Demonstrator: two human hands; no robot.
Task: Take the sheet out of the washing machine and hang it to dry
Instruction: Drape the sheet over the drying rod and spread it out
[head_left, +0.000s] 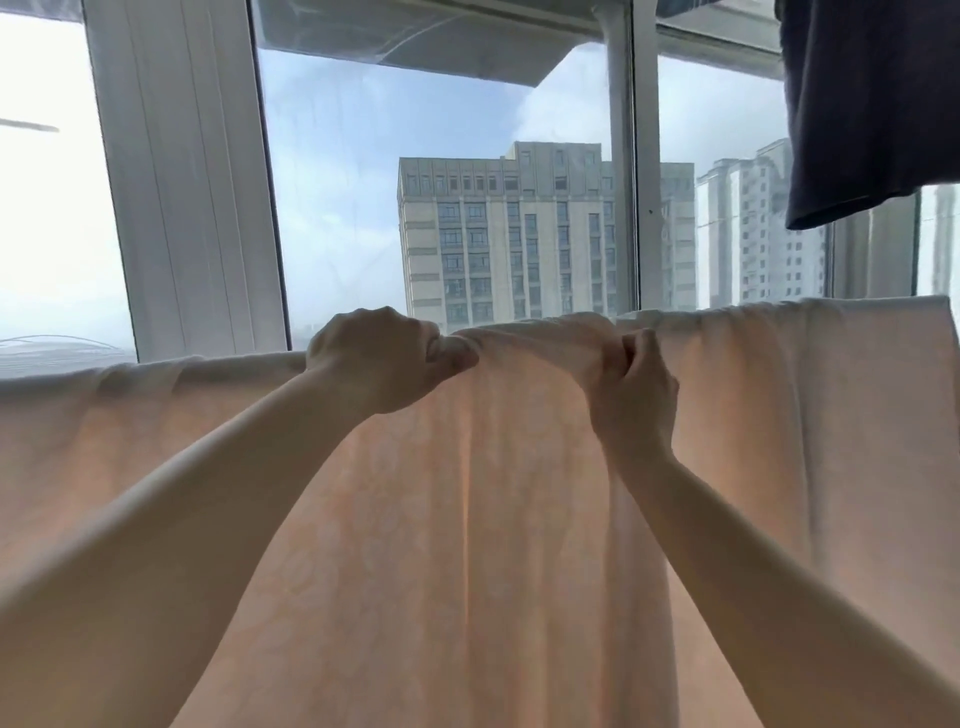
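A pale peach sheet with a faint pattern hangs draped over a hidden line or rail, its top fold running across the view from left to right. My left hand grips a bunched part of the top fold, fingers curled round the cloth. My right hand pinches the fold a little to the right, thumb and fingers closed on the fabric. Between the two hands the sheet is gathered into a raised hump. The washing machine is out of view.
A large window with white frames stands just behind the sheet, with tower blocks outside. A dark blue garment hangs at the upper right, above the sheet's right end.
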